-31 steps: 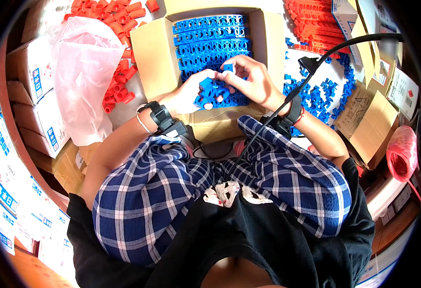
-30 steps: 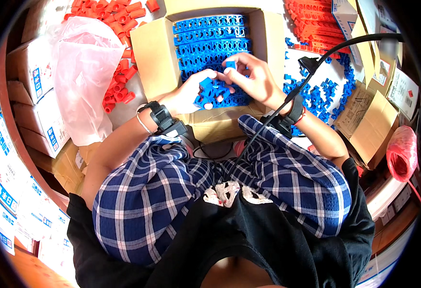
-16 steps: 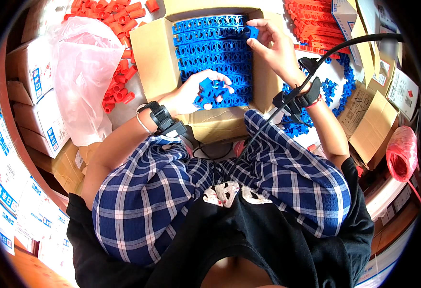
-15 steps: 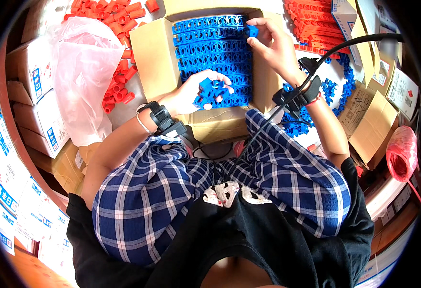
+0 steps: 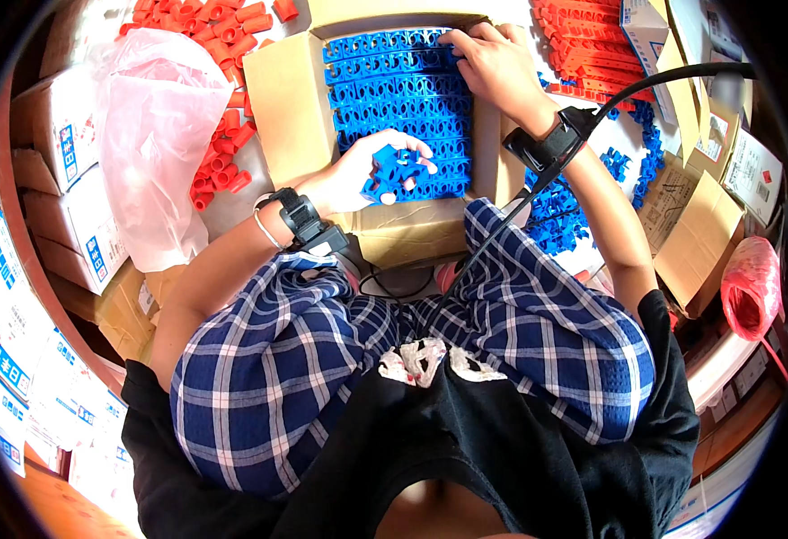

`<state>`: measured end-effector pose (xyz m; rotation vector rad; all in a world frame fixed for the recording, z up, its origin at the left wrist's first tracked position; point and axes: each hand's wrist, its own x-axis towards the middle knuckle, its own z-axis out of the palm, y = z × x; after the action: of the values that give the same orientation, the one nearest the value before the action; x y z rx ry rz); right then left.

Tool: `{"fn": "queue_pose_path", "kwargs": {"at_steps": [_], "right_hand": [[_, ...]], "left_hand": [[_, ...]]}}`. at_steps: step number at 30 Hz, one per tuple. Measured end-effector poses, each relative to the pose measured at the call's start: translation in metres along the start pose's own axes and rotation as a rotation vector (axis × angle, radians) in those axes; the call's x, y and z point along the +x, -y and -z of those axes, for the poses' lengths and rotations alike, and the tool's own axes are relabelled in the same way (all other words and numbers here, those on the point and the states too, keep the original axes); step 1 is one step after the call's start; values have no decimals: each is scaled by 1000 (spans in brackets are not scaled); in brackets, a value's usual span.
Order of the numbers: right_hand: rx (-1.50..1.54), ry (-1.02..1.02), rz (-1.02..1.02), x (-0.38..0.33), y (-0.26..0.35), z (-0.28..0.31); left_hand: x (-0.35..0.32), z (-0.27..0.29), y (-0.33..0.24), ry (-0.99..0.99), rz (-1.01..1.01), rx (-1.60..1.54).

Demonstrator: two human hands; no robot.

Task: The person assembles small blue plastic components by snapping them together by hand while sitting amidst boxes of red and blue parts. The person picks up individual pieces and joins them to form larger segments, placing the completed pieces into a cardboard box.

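Rows of blue plastic pipe clips [image 5: 398,94] lie packed side by side in an open cardboard box [image 5: 288,103] in front of me. Cupped palm up over the box's near left corner, my left hand [image 5: 358,175] holds a small heap of loose blue clips [image 5: 396,171]. My right hand [image 5: 495,67] reaches over the box's right wall. Its thumb and bent forefinger are at the right end of the farthest rows, closed around a blue clip that the fingers mostly hide.
Red pipe fittings [image 5: 223,166] lie in a pile left of the box, beside a translucent plastic bag [image 5: 156,171]. Loose blue clips [image 5: 556,216] and red strips [image 5: 587,45] lie to the right. A black cable [image 5: 655,81] crosses my right forearm. White cartons [image 5: 75,153] stand at left.
My right hand has moved slightly left and away from me, bringing its blue clip to the row ends, where the fingers now cover it. My left hand stays still with its clips.
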<state>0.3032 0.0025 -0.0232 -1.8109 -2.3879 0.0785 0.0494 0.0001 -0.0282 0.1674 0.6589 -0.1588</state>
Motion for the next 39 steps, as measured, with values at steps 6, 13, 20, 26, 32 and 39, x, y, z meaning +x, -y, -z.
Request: {"fn": "queue_pose_path", "kwargs": {"at_steps": [6, 13, 20, 26, 32, 39], "right_hand": [[-140, 60, 33, 1, 4, 2], [-7, -35, 144, 4, 3, -4], [-41, 73, 70, 6, 4, -2], [-1, 64, 61, 6, 2, -7], [-19, 112, 50, 6, 2, -9], [-16, 91, 78, 7, 3, -7]], "left_hand": [[-1, 1, 0, 1, -6, 0], [-1, 1, 0, -3, -5, 7], [-1, 2, 1, -5, 0, 6], [-2, 1, 0, -10, 6, 12], [-2, 2, 0, -5, 12, 8], [-4, 0, 0, -22, 4, 9]]}}
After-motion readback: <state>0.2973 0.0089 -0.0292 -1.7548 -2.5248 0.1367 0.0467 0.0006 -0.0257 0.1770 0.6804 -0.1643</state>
